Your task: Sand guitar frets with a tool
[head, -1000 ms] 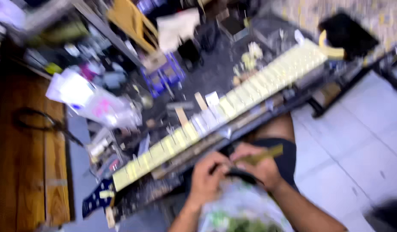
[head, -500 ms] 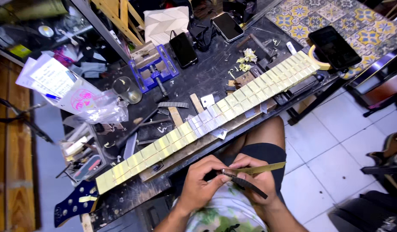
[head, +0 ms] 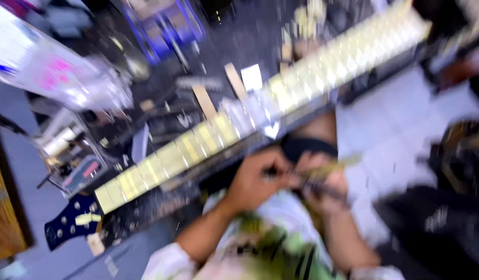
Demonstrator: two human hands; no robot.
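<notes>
Both hands meet at the lap: left hand (head: 257,179) and right hand (head: 322,186) clamped together on a thin yellowish strip (head: 332,167), its long axis running left-right, below the taped guitar neck (head: 239,122).

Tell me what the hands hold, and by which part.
Both hands, left and right, meet on a thin brass-coloured strip and a dark tool. Motion blur hides exactly where the fingers grip.

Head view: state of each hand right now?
Left hand: closed on the end of a dark tool, blurred.
Right hand: closed on a thin brass-coloured strip.
</notes>
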